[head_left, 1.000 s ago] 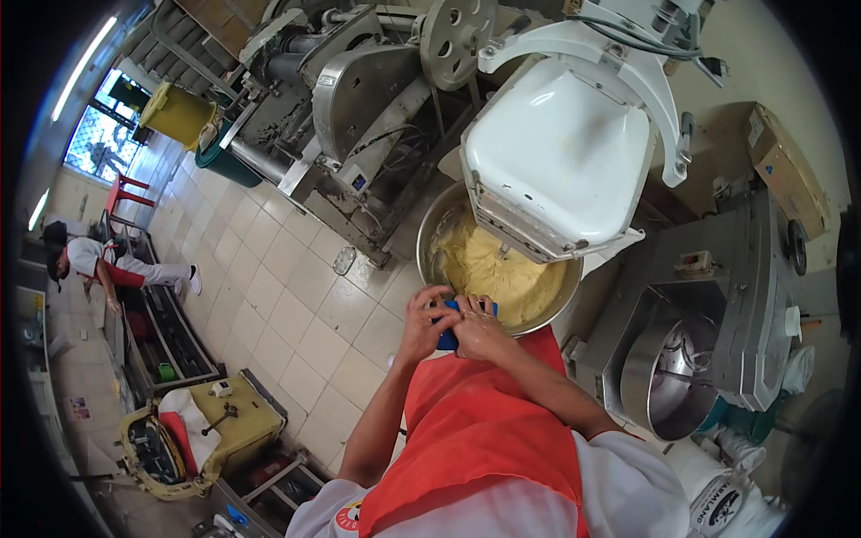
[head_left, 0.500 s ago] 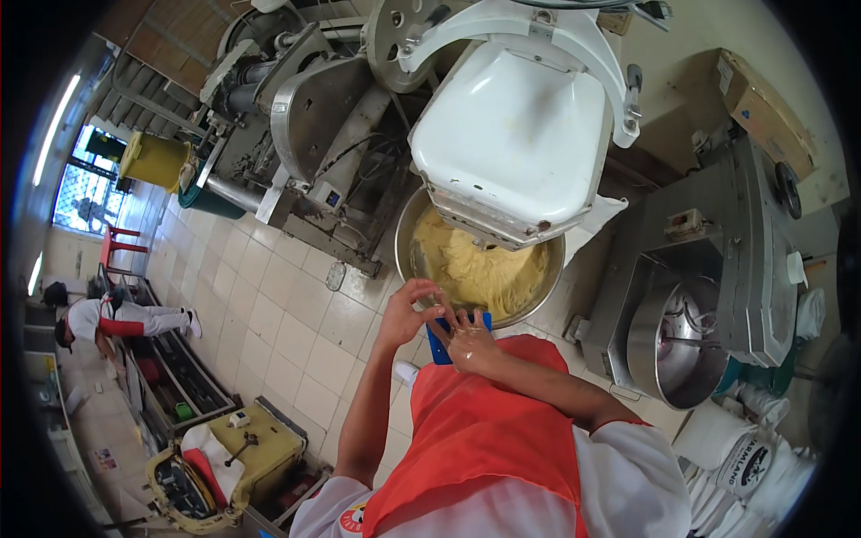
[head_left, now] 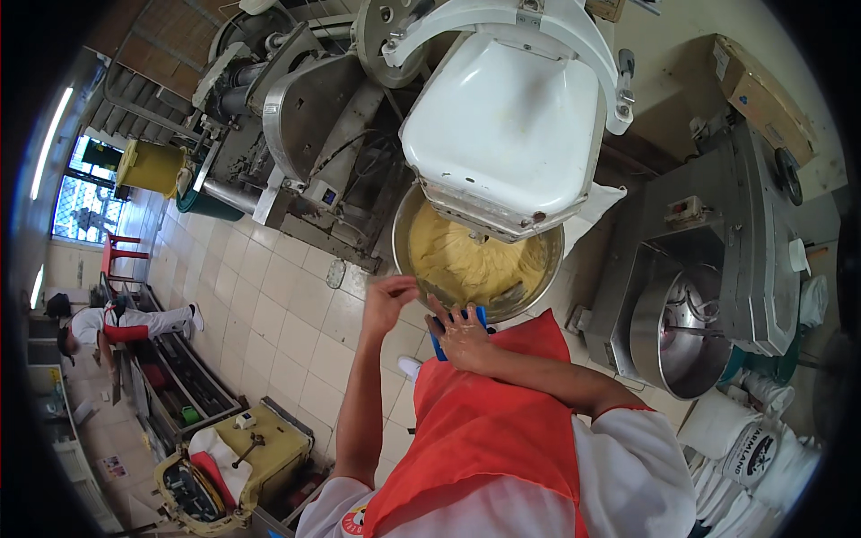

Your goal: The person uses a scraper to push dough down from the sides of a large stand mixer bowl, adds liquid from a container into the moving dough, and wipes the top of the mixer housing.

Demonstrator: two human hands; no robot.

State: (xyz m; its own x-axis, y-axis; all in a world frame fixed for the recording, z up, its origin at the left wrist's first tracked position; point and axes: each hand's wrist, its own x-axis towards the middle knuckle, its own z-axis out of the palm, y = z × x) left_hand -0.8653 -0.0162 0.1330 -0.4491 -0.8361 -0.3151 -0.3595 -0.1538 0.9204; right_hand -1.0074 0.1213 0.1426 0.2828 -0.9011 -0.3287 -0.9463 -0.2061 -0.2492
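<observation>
A blue plastic scraper [head_left: 440, 348] is in my right hand [head_left: 468, 342], its fingers spread across it with pale dough smeared on them. Left of it and apart, my left hand [head_left: 389, 301] is raised, its fingers drawn together; whatever is between them, if anything, is too small to tell. Just beyond both hands, a steel mixing bowl [head_left: 403, 262] holds soft yellow dough [head_left: 475, 269]. The white mixer head [head_left: 502, 125] hangs over the bowl's far part and hides it.
To the right stands a grey mixer [head_left: 731, 242] with its own steel bowl [head_left: 650, 336]. Worn metal machinery [head_left: 309, 125] fills the far left. At lower left sits a yellowish machine [head_left: 269, 439]; a co-worker [head_left: 126, 325] bends over a counter beyond. White sacks [head_left: 753, 448] lie lower right.
My left hand has pulled away from the right hand's fingers, moving left. The right hand stays on the scraper, shifted slightly. The view has moved a little.
</observation>
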